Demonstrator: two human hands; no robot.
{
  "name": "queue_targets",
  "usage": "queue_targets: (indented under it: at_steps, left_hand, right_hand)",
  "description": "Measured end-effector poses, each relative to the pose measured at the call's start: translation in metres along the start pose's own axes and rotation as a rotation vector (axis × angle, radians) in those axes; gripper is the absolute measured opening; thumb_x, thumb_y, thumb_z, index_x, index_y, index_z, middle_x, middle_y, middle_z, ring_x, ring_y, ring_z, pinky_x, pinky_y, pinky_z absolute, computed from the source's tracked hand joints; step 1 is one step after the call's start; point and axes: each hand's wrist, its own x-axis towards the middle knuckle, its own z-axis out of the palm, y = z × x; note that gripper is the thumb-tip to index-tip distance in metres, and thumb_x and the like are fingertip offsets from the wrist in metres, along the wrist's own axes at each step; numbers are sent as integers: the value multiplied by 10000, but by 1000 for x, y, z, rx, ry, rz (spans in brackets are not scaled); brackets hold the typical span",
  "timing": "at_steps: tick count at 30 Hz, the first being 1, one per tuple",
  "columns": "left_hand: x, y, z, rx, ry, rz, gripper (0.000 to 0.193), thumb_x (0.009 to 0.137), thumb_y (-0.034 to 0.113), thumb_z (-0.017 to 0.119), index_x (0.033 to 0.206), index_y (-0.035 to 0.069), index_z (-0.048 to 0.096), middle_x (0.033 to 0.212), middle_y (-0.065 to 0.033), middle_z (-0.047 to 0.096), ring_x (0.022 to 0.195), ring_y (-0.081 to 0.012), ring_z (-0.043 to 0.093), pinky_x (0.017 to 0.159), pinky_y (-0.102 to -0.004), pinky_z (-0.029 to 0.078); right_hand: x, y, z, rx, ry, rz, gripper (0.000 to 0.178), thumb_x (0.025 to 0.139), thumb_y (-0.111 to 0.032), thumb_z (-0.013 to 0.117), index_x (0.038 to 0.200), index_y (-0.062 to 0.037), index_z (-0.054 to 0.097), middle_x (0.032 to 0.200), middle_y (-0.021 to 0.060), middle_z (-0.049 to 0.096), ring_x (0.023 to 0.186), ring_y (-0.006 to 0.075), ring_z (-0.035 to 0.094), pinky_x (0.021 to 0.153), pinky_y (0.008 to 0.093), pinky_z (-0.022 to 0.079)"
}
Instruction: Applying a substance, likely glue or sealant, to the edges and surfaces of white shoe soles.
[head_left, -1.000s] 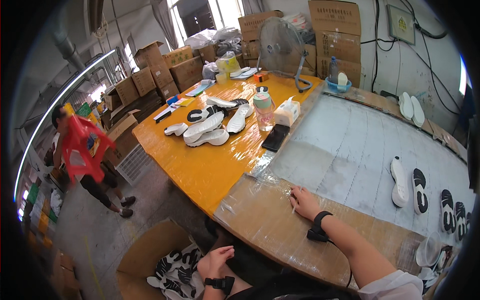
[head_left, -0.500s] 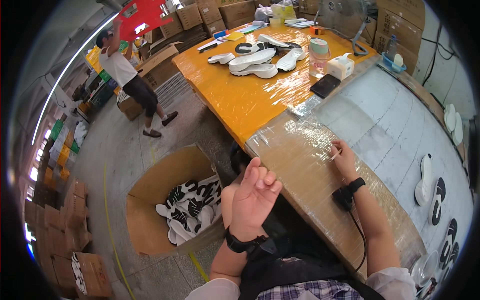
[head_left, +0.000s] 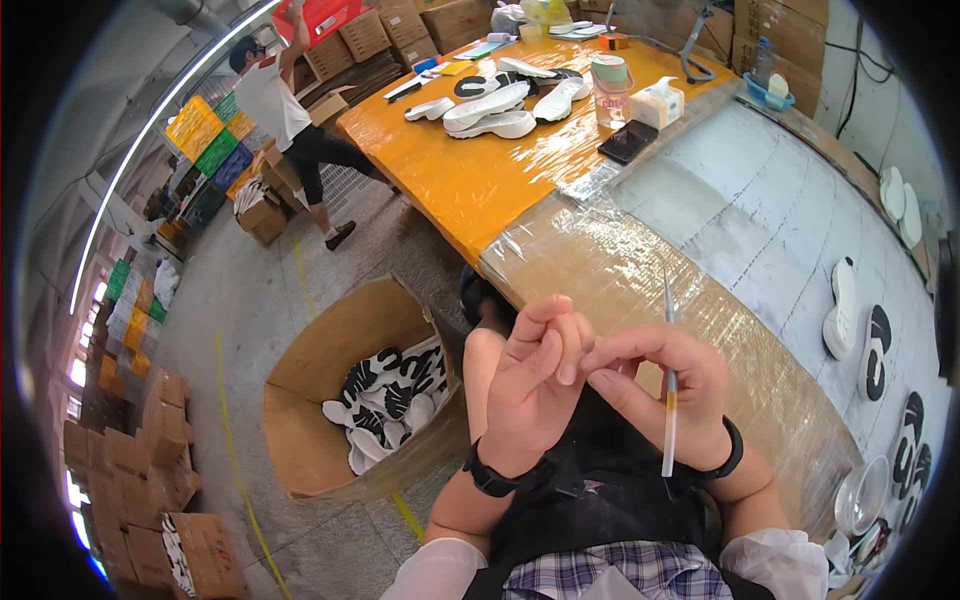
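My left hand (head_left: 535,385) is raised over my lap, palm toward me and fingers curled in. My right hand (head_left: 675,385) meets it, with thumb and forefinger pinched against the left fingertips. Whatever lies between those fingertips is too small to make out. A slim pen-like tool (head_left: 671,400) stands nearly upright in my right hand, held among the fingers. It has a thin dark pointed tip, an amber band and a pale clear handle. Below both hands is my dark apron (head_left: 600,490).
To the left a cardboard box (head_left: 310,370) holds several black-and-white shoe soles (head_left: 385,400). More white soles (head_left: 490,108) lie on the orange table (head_left: 440,170), near a bottle (head_left: 610,95), tissues (head_left: 657,102) and a phone (head_left: 628,142). Behind, a person (head_left: 285,110) lifts a red crate (head_left: 325,15).
My right hand has left the tabletop and come over to my left hand, bringing the tool upright. My left hand has shifted slightly right. The other person has stepped and turned with the crate.
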Motion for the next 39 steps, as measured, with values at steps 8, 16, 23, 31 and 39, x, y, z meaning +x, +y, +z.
queue_targets:
  at_steps: [8,16,23,31,39]
  left_hand:
    - [2,5,-8,580,-86,204,357,882,132,484,1203,6,390,668,-36,468,625,-103,420,641,-254,353]
    - [2,6,-27,914,-124,166,320,898,85,449,1194,-4,364,679,-28,473,605,-86,415,609,-210,342]
    - [3,4,-47,699,-15,-34,329,890,78,464,1194,0,364,711,-31,470,656,-96,435,621,-213,346]
    - [5,-19,-70,488,207,-122,315,881,91,475,1177,9,401,721,-30,483,689,-94,452,661,-208,346]
    - [2,-44,-108,556,367,-428,250,862,85,499,1098,7,473,726,-34,538,703,-92,492,673,-215,379]
  right_hand:
    - [-2,7,1,60,64,119,171,716,28,649,874,-28,616,797,27,626,695,81,587,584,192,447]
    - [3,28,-2,-172,34,98,147,695,15,656,817,-45,600,749,54,611,635,127,594,559,221,452]
    - [7,42,0,-273,22,24,141,654,30,632,758,-50,580,667,54,563,601,157,575,540,245,449]
    - [-12,74,-15,-174,76,215,109,688,18,615,781,-36,597,694,52,585,648,129,567,594,237,446]
    - [-75,132,-94,-828,256,387,269,762,-66,589,1024,-30,541,1104,164,552,1020,288,525,865,373,407]
